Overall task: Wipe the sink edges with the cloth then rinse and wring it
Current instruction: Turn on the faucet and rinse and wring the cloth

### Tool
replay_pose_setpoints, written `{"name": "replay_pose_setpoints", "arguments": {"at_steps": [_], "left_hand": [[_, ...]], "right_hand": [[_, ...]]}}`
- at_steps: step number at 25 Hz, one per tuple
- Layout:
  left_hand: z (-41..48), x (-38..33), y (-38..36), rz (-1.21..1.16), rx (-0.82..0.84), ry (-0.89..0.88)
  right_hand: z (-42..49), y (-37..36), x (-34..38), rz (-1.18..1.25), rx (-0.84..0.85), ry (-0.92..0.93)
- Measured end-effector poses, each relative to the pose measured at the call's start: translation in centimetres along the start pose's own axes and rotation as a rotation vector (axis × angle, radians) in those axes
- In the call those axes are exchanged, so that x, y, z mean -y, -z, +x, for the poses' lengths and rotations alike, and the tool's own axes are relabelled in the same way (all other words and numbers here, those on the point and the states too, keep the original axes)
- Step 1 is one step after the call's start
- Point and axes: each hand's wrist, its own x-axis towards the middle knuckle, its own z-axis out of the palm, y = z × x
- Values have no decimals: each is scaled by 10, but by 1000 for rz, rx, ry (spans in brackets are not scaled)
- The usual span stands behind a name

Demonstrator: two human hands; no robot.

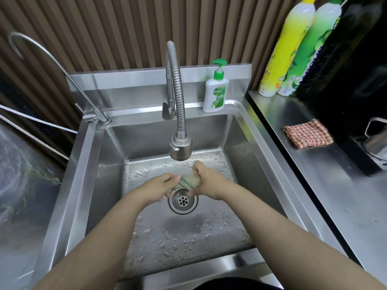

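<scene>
Mid-frame, left hand [160, 186] and right hand [206, 181] both grip one cloth [187, 182] above the drain [183, 200]; two taps, three bottles, one checked cloth [307, 133] right.

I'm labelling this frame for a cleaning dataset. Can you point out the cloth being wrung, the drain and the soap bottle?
cloth [187, 182], head view: bunched middle showing between the two hands.
drain [183, 201], head view: centre of the perforated strainer.
soap bottle [215, 94], head view: front label of the white body.
</scene>
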Motion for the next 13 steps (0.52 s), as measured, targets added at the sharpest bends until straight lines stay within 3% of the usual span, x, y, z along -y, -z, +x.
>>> {"name": "replay_pose_setpoints", "arguments": {"at_steps": [3, 5, 8, 10, 13], "left_hand": [[-6, 0, 7, -167, 31, -39], [-8, 4, 14, -268, -51, -157], [-10, 12, 14, -91, -220, -314], [-11, 17, 8, -128, -280, -316], [-16, 14, 5, -367, -225, -293]], "right_hand": [[-8, 4, 1, 109, -13, 57], [-11, 5, -3, 301, 8, 37], [-8, -1, -5, 583, -3, -90], [-6, -8, -4, 732, 24, -165], [-9, -10, -3, 636, 72, -149]]}}
